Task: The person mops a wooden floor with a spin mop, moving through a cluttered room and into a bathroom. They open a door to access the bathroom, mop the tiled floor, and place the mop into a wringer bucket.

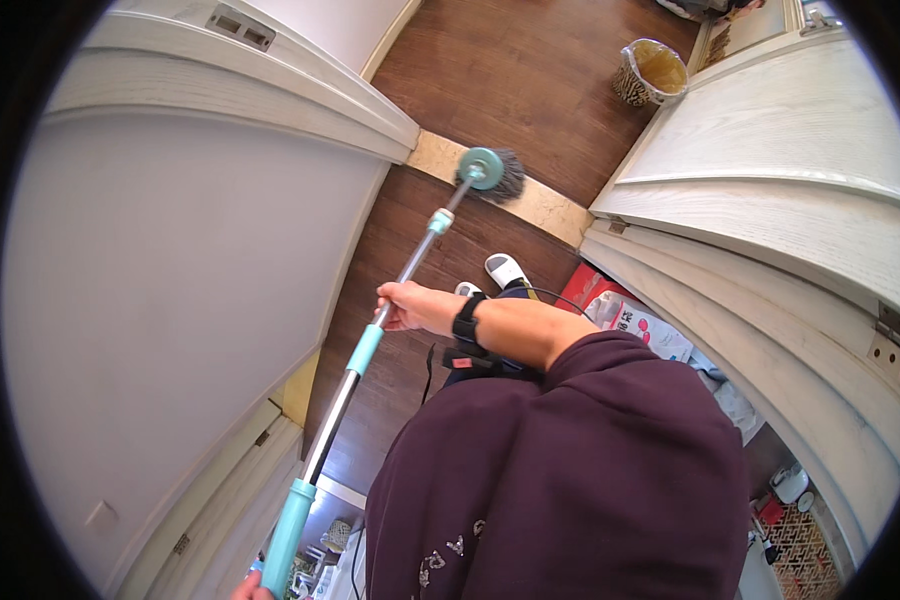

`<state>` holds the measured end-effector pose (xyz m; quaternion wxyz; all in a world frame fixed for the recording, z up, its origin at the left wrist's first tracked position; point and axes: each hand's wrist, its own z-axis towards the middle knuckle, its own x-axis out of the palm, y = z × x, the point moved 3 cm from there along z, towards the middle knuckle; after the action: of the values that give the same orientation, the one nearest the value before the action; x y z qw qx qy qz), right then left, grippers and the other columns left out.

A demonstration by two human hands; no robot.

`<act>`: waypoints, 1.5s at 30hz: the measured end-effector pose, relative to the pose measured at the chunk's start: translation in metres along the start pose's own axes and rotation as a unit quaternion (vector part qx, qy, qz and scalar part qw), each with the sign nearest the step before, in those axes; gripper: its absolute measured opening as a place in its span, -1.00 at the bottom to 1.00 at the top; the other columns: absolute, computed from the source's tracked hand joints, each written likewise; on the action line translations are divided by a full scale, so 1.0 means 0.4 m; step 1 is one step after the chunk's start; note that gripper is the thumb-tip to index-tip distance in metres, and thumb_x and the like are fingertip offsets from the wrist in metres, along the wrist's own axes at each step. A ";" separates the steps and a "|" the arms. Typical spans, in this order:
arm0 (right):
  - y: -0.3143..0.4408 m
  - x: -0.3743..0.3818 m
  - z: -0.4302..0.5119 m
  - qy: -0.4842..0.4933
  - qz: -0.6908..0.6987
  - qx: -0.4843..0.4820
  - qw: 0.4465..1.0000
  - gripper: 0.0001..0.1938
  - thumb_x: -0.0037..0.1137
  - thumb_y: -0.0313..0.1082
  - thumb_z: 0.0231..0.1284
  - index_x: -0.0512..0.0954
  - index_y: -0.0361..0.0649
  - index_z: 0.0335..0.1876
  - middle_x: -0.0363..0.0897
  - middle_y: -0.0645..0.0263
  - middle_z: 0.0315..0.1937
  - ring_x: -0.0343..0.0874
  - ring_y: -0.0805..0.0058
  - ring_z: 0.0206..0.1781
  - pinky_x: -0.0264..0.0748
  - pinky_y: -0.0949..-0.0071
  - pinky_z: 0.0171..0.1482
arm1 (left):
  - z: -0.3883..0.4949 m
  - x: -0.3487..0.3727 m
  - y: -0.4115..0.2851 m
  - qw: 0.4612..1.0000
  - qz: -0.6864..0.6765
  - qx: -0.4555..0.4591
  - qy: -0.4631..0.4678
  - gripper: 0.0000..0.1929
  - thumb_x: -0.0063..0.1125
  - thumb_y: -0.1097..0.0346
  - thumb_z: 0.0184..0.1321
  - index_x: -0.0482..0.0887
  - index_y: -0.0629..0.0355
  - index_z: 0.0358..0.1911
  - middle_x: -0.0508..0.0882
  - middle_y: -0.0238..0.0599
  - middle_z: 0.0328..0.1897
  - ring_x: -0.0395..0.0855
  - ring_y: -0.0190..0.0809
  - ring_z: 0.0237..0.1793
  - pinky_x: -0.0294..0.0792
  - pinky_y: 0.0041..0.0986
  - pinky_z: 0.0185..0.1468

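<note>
A spin mop with a telescopic metal handle [331, 431] and turquoise grips runs slantwise from the lower left to the doorway. My right hand [405, 306], wearing a black wrist strap, grips the bare metal shaft just above the middle turquoise collar. At the bottom edge my left hand [252, 589] shows only in part, wrapped around the turquoise end grip. The grey mop head [508, 176] with its round turquoise plate [481, 168] lies on the beige stone threshold [555, 208], looking slightly blurred. Its strands spread to the right of the plate.
Brown wood flooring [517, 67] continues past the threshold. A patterned wastebasket [630, 81] with a liner stands by the white door [772, 120]. A grey wall [172, 285] borders the left. My white slippers [504, 270] are near a red bag [586, 286] and a printed white bag [656, 330].
</note>
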<state>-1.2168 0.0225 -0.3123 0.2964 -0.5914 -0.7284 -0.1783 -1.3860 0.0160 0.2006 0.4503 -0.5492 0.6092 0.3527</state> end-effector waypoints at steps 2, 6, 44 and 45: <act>0.024 0.049 0.032 0.005 -0.047 -0.022 0.999 -0.84 -0.09 -0.30 0.05 0.35 -0.05 -0.60 0.39 0.38 -0.68 0.53 0.38 -0.51 0.52 0.21 -0.30 | -0.054 0.006 -0.034 0.997 0.058 -0.028 0.033 -0.74 0.01 0.37 0.16 0.58 0.33 -0.11 0.61 -0.09 -0.21 0.54 -0.30 -0.27 0.40 -0.45 -0.16; 0.060 0.070 0.067 -0.016 -0.081 -0.051 0.995 -0.83 -0.08 -0.28 0.03 0.36 -0.09 -0.60 0.39 0.31 -0.68 0.51 0.37 -0.56 0.52 0.24 -0.34 | -0.073 0.055 -0.089 0.990 0.132 0.039 -0.032 -0.74 0.07 0.42 0.10 0.59 0.36 -0.13 0.64 -0.04 -0.31 0.57 -0.27 -0.41 0.45 -0.50 -0.33; -0.134 -0.040 0.070 -0.024 0.087 -0.181 0.979 -0.87 -0.08 -0.24 0.05 0.42 -0.06 -0.49 0.45 0.37 -0.61 0.52 0.39 -0.51 0.48 0.25 -0.26 | 0.227 0.045 0.200 0.952 0.018 0.273 -0.136 -0.83 0.13 0.40 0.12 0.65 0.34 -0.26 0.65 -0.18 -0.45 0.53 -0.29 -0.51 0.37 -0.49 -0.44; -0.145 -0.077 0.057 -0.025 0.093 -0.198 0.975 -0.88 -0.09 -0.24 0.06 0.42 -0.04 -0.49 0.45 0.39 -0.62 0.51 0.41 -0.51 0.47 0.23 -0.24 | 0.239 0.059 0.206 0.951 0.009 0.286 -0.118 -0.81 0.11 0.39 0.12 0.64 0.34 -0.24 0.64 -0.20 -0.45 0.50 -0.32 -0.50 0.34 -0.52 -0.41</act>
<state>-1.2742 -0.0007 -0.3441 0.1708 -0.7077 -0.6275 -0.2761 -1.4518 0.1084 0.1402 0.6544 -0.3463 0.6317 0.2300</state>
